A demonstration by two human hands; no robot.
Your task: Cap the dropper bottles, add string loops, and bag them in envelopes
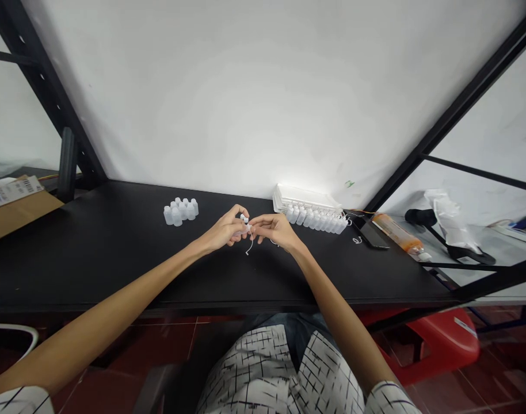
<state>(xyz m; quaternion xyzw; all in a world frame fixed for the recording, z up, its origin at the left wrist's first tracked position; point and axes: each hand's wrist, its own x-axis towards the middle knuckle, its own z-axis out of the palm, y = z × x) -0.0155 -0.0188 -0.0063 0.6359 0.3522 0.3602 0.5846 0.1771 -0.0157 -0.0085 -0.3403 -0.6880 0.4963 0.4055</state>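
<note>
One black table point(94, 247) spans the middle of my view, and one red stool point(450, 345) sits at lower right. One cardboard carton point(25, 210) shows at far left, and one flat white stack point(308, 198), its layers too fine for me to count, lies right of centre. One orange-tinted container point(395, 231) rests on its side at right. Two hands meet at the centre: the left hand point(223, 231) keeps a narrow grip around a small bottle point(247, 228), while the right hand point(277, 227) seems to pinch a white cord point(251, 244) at the bottle's end. One phone point(374, 234) lies dark, right of the hands.

Roughly ten bottles make up the row point(317, 218) in front of the stack, and about eight stand in the cluster point(176, 216) left of centre; overlap keeps me from an exact count. I judge the held bottle very light, thin-walled and squeezable, probably a bit slippery, and unlikely to break. I would take it by the body with light fingertip pressure, leaving the neck free. The cord looks limp and thin, so I would hold it close to the bottle rather than at its dangling tip. Smallest of all, one white loop point(357, 240) lies beside the phone.
</note>
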